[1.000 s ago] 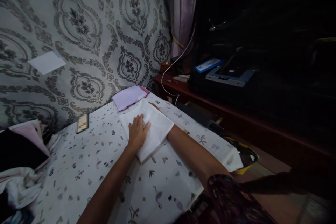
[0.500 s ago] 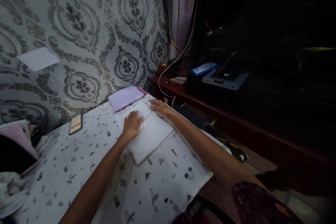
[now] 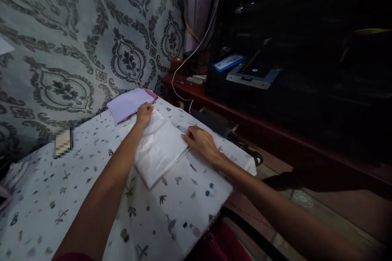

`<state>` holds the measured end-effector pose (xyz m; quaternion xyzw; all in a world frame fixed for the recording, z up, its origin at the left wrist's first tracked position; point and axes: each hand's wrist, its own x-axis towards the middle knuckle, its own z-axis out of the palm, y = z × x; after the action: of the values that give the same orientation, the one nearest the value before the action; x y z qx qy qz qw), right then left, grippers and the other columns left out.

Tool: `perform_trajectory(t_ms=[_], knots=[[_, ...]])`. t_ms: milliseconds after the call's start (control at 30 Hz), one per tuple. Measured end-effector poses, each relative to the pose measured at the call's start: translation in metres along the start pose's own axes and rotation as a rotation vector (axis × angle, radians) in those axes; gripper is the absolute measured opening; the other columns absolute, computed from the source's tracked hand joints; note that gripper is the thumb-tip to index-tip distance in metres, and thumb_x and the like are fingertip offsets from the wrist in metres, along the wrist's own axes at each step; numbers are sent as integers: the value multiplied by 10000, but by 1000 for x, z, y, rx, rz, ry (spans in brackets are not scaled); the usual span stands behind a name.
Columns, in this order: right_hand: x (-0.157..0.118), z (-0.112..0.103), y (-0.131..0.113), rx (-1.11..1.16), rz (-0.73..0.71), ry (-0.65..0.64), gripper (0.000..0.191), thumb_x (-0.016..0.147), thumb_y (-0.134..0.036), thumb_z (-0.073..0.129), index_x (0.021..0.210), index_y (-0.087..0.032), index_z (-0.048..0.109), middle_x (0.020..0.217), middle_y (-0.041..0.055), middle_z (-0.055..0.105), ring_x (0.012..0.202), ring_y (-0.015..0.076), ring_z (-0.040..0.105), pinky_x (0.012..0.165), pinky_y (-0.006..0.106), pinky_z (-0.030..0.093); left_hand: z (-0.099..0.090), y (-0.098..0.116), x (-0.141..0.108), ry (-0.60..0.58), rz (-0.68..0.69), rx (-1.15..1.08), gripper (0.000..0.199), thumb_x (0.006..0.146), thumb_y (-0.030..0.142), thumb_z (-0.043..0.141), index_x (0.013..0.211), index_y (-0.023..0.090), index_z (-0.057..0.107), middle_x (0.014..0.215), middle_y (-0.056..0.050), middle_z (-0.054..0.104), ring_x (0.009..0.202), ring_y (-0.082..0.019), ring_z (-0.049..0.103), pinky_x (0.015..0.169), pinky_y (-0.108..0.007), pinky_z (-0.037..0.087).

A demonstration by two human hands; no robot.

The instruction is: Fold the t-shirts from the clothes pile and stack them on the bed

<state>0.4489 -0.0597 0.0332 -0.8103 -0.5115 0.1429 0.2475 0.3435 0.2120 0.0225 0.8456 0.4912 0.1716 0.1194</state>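
A folded white cloth (image 3: 162, 144), thin and slightly shiny, lies on a table with a patterned white cover (image 3: 180, 212). My left hand (image 3: 144, 114) is closed on its far left corner, fingers bent and pinched together. At the right edge of the cloth rests my right hand (image 3: 201, 142), loosely curled, its thumb and fingers apart; the thumb lies at the cloth's edge. Just beyond my left hand is a folded lilac cloth (image 3: 130, 104) with a pink edge showing beneath.
A small blurred card-like item (image 3: 63, 142) stands by the patterned wall (image 3: 61, 85). To the right runs a dark red wooden cabinet (image 3: 245, 120) with a blue packet (image 3: 229, 62) and a grey device (image 3: 254, 76). A white cable (image 3: 173, 81) hangs down over it.
My left hand has gone from lying flat on the white cloth to gripping its far corner. My right hand has come nearer, down the right edge. The view has shifted right.
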Motion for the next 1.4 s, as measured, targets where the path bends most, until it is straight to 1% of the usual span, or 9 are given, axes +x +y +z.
perform_trajectory(t_ms=[300, 467, 600, 733, 900, 1033, 1200, 1267, 1400], knots=[[-4, 3, 11, 39, 42, -27, 195, 880, -301, 552, 702, -230, 517, 681, 10, 616, 657, 173, 525, 606, 282, 304, 12, -5, 2, 64, -53, -6, 120, 943, 258, 483, 882, 224, 580, 929, -64, 690, 955, -236, 608, 847, -323, 421], [-3, 8, 18, 142, 6, 37, 153, 873, -300, 552, 749, -214, 572, 693, 11, 618, 645, 162, 526, 614, 281, 326, 1, -8, -11, 67, 49, -32, 210, 975, 313, 457, 1106, 190, 565, 1142, -122, 664, 1115, -264, 579, 989, -382, 414], [4, 6, 29, 322, -62, 117, 200, 908, -284, 488, 796, -183, 619, 690, 10, 619, 642, 150, 533, 628, 277, 367, -13, -3, -68, 1, 378, -59, 432, 982, 351, 451, 1362, 145, 454, 1438, -173, 509, 1371, -311, 423, 1148, -491, 297], [23, 5, 21, 376, -153, 189, 250, 930, -253, 446, 923, -161, 678, 835, 44, 692, 759, 172, 606, 694, 286, 430, -26, 21, -158, -388, 558, 23, 601, 983, 485, 464, 1511, 225, 342, 1661, -104, 246, 1542, -308, 149, 1241, -533, 83], [66, 26, -25, 240, -381, 29, 332, 930, -174, 435, 1150, -163, 683, 1169, 105, 709, 1004, 216, 650, 910, 349, 489, -41, 39, -220, -620, 825, -154, 524, 984, 561, 427, 1468, 359, 442, 1611, -20, 377, 1505, -251, 300, 1264, -476, 120], [107, 49, -64, 29, -481, -61, 423, 939, -156, 414, 1310, -147, 617, 1354, 129, 630, 1255, 237, 569, 1093, 376, 414, -63, 16, -194, -440, 700, -148, 410, 1018, 417, 355, 1341, 294, 575, 1409, -56, 601, 1333, -245, 515, 1205, -450, 299], [138, 69, -81, -115, -490, -82, 421, 980, -207, 397, 1354, -129, 575, 1442, 164, 557, 1353, 265, 492, 1146, 407, 356, -79, -60, -130, -2, 70, -68, 372, 892, 243, 505, 1243, 166, 599, 1276, -151, 616, 1241, -315, 521, 1095, -481, 391], [143, 75, -77, -142, -468, -90, 428, 998, -243, 393, 1372, -107, 550, 1491, 190, 500, 1393, 286, 445, 1152, 436, 339, -78, -88, -110, -16, -72, -130, 318, 849, 251, 539, 1131, 151, 645, 1123, -136, 670, 1107, -310, 589, 990, -460, 461], [148, 85, -68, -210, -426, -110, 487, 1024, -300, 357, 1454, -96, 463, 1588, 211, 357, 1465, 311, 337, 1170, 468, 290, -74, -117, -88, -82, -53, -250, 206, 829, 273, 517, 917, 169, 671, 882, -52, 698, 852, -212, 635, 806, -328, 507]])
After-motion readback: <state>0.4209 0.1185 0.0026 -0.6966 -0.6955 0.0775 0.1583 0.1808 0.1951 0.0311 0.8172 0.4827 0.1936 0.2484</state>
